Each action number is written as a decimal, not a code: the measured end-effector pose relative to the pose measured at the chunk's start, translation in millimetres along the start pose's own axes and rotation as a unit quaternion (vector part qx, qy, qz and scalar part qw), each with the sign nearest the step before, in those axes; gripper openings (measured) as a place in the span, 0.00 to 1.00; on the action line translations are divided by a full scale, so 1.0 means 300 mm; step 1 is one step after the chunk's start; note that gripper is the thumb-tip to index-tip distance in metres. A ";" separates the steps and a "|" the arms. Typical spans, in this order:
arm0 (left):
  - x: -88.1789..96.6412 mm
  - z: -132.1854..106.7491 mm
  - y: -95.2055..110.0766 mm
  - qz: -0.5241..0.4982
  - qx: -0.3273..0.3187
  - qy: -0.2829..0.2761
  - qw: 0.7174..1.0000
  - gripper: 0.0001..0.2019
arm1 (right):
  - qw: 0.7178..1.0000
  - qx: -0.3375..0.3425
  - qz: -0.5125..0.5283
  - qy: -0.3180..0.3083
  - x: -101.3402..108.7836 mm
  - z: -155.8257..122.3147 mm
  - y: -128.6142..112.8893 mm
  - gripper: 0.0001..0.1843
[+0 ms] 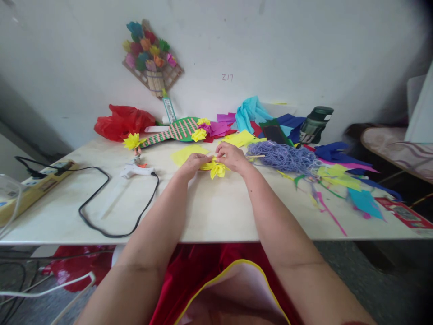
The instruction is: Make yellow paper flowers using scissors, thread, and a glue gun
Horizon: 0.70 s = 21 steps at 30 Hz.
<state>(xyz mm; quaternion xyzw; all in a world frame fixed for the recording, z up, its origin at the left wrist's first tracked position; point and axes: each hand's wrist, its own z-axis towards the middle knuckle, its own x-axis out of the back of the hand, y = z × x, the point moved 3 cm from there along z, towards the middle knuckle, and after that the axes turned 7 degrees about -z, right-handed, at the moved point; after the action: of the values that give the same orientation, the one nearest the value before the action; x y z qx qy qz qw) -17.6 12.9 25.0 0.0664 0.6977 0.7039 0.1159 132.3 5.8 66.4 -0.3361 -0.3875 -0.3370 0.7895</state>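
Both hands meet over the middle of the table around a yellow paper flower [218,170], whose petals hang toward me. My left hand [195,163] is closed, its fingertips pinching the flower's left side. From above and the right, my right hand [232,156] pinches the paper near the flower's centre. A thin wooden stick [257,156] shows just right of the right hand; whether it touches the hand I cannot tell. Just beyond my left hand lies a flat sheet of yellow paper [184,153]. Part of the flower is hidden by my fingers.
A corded white glue gun [137,170] stands at left near a power strip [40,187]. Behind lies a green decorated panel [184,129] with yellow flowers. Purple yarn [284,156], paper scraps [365,202] and a dark green bottle [316,125] occupy the right. The table's front edge [219,240] is near.
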 end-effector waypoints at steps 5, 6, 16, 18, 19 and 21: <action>0.007 0.004 0.001 0.033 -0.026 0.009 0.999 0.19 | 0.999 0.012 0.018 -0.029 -0.005 0.003 0.026 0.07; 0.008 0.005 0.000 0.035 -0.028 0.012 0.999 0.19 | 0.999 0.015 0.021 -0.032 -0.003 0.003 0.031 0.09; 0.011 0.012 -0.004 0.042 -0.028 0.036 0.998 0.18 | 0.998 0.028 0.004 -0.053 -0.003 -0.002 0.041 0.09; 0.010 0.015 -0.007 0.036 -0.023 0.035 0.998 0.18 | 0.998 0.028 0.000 -0.049 -0.006 -0.002 0.043 0.08; 0.009 0.015 -0.009 0.030 -0.018 0.034 0.999 0.18 | 0.999 0.028 -0.003 -0.047 -0.007 -0.001 0.043 0.08; 0.005 0.016 -0.011 0.019 -0.005 0.034 0.999 0.19 | 0.999 0.029 -0.010 -0.043 -0.007 -0.001 0.042 0.08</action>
<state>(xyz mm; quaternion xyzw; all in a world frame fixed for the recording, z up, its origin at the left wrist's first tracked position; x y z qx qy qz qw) -17.7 17.9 21.6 0.0546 0.6964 0.7112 0.0790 141.5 13.0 61.0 -0.3236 -0.4343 -0.3191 0.7777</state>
